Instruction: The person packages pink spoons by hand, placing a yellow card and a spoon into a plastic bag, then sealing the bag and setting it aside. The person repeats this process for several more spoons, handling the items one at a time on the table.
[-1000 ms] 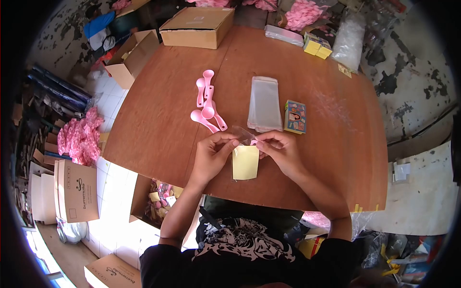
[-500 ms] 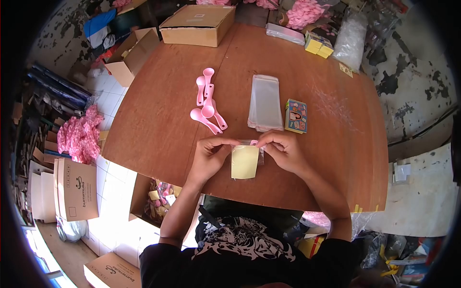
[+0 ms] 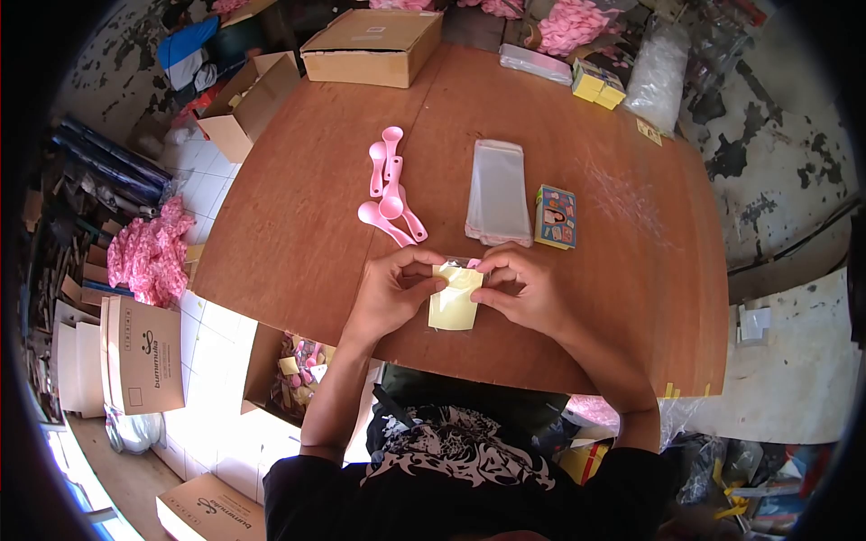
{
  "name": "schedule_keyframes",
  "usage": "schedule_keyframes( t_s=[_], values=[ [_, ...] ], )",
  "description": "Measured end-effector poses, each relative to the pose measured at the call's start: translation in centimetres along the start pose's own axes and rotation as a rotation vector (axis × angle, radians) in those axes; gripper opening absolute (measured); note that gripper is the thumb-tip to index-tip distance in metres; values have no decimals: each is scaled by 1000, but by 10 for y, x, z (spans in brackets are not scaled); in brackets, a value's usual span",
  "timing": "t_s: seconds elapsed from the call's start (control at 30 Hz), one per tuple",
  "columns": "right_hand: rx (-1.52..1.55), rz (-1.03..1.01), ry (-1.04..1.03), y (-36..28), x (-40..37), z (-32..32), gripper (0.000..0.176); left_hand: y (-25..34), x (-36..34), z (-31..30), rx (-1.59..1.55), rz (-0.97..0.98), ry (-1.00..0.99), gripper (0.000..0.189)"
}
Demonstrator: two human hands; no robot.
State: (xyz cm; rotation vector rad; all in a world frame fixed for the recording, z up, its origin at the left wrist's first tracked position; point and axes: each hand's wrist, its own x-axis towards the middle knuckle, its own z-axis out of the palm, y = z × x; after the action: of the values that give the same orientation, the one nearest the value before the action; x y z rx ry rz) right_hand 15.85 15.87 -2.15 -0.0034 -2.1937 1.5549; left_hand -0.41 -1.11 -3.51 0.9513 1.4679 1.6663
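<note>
**Flap turned down over the yellow card**

Half a second ago the yellow-card packet [image 3: 454, 302] lay flat with its clear flap free. Now the flap is folded over its top, so we judge the closing well along. It is thin, a pale yellow card in a glossy sleeve, close to the near edge of the surface [image 3: 307, 207]. Our left hand [image 3: 392, 293] and right hand [image 3: 523, 293] each keep a narrow grip pinched on its top edge. Pink spoons [image 3: 390, 194], a stack of clear sleeves [image 3: 498, 191] and a small printed box [image 3: 556, 217] lie just beyond.

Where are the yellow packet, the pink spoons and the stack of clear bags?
yellow packet [image 3: 451, 311], head view, on its bare lower half.
pink spoons [image 3: 391, 209], head view, on the bowl of a middle spoon.
stack of clear bags [image 3: 497, 192], head view, on the middle of the top bag.
</note>
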Motion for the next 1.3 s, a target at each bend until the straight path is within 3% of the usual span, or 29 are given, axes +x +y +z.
schedule_keyframes(
  t_s=[0.17,0.23,0.33,0.37,0.43,0.5,0.53,0.57,0.63,0.7,0.77,0.83,0.93,1.07,1.3],
  values=[
    [97,21,-52,-10,-3,14,32,22,-27,-8,112,53,-89,52],
    [132,2,-94,-16,0,14,31,33,-53,-18,161,-122,-120,58],
    [-139,115,-163,-31,15,-2,16,35,-102,-52,395,36,-175,59],
    [-330,65,-123,-26,26,-12,11,33,-120,-67,471,97,-181,59],
    [-771,-142,-72,-7,46,-40,12,24,-162,-101,493,-58,-113,62],
    [-992,-255,-123,5,63,-61,12,17,-197,-125,373,-294,66,67],
    [-1015,-182,-183,5,70,-67,14,15,-212,-131,448,-296,185,70],
    [-1014,-183,-180,8,76,-72,14,12,-218,-134,451,-296,185,70],
    [-902,172,-373,12,88,-76,13,10,-220,-134,816,-292,578,71],
    [-875,289,-380,9,95,-76,14,12,-205,-124,734,-275,659,61],
    [-942,215,-449,17,98,-78,11,10,-180,-111,455,20,783,47],
    [-966,187,-452,23,98,-80,10,10,-146,-86,200,187,715,30],
    [-977,142,-444,24,96,-84,10,23,-95,-43,152,246,457,29],
    [-966,106,-412,16,92,-88,11,59,-24,2,590,325,-30,31],
    [-948,54,-343,21,80,-90,13,30,57,22,995,347,-418,38]
  ],
)
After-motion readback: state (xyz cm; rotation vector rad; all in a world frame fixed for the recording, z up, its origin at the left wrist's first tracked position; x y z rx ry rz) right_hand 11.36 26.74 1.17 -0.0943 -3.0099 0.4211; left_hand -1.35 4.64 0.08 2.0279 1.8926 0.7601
